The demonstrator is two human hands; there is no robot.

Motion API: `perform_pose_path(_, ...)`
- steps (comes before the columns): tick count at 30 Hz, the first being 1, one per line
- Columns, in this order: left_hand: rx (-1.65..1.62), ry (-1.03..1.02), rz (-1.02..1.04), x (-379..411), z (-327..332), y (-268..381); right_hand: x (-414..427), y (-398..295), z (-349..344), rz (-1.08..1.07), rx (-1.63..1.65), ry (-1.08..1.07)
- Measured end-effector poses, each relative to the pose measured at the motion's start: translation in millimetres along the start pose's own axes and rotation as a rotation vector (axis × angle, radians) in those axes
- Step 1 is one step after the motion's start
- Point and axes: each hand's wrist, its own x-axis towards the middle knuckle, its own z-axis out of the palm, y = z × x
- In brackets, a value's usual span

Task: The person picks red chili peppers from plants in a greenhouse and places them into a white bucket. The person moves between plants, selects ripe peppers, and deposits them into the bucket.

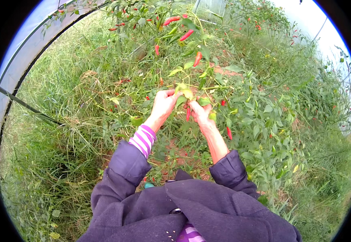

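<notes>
My left hand (164,106) pinches a leafy shoot (185,91) of a chili pepper plant between thumb and fingers. Close beside it, my right hand (201,112) has its fingers curled at the top of a red chili pepper (188,114), which hangs down between the two hands. Leaves partly cover the fingertips and the chili's stalk. Above the hands, on the same plant, hang more ripe chilies, among them an orange-red chili (197,59) and a bright red chili (187,35). Another red chili (229,133) dangles below and right of my right hand.
Tall grass and weeds (57,130) grow thickly on the left. More chili plants (260,121) stand on the right. A dark pole (27,104) slants in from the left, by the plastic sheeting (15,60) of a greenhouse wall. Reddish soil (175,151) shows near my feet.
</notes>
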Motion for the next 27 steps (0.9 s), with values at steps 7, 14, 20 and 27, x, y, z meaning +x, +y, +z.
perform_pose_path(7, 0.08, 0.119, 0.183, 8, 32, -15, -13, -1, 13, -0.221, 0.004, 0.164)
perform_pose_path(14, 0.07, 0.262, 0.02, 19, 9, -15, -85, -18, 31, -0.529, -0.32, -0.189)
perform_pose_path(20, -0.212, -0.01, 0.025, 9, 2, 20, -13, 22, -23, -0.098, -0.121, 0.04)
perform_pose_path(27, -0.136, -0.074, 0.048, -10, -3, 23, 68, 19, -6, -0.104, -0.029, -0.148)
